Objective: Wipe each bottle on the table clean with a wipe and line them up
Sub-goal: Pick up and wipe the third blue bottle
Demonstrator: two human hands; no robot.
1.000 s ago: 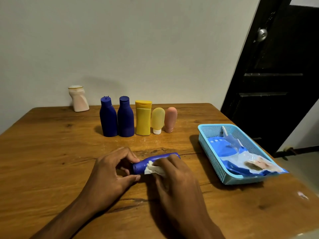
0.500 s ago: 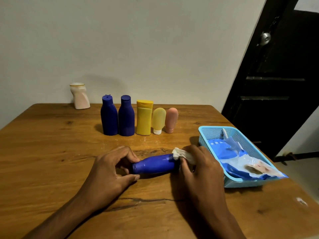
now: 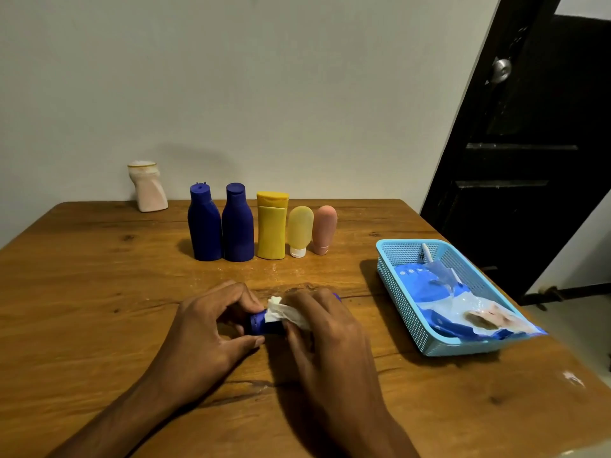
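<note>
Head view: left hand pinches the cap end of a dark blue plastic bottle lying on the wooden tabletop; right hand grips a white wipe over it. Loose pinching could let it roll.

A blue bottle lies on its side near the table's front middle, mostly covered by a crumpled white wipe. Toward the back edge stand two blue bottles, a yellow bottle, a pale yellow tube and a pink tube in a row; a white bottle stands apart at back left.
</note>
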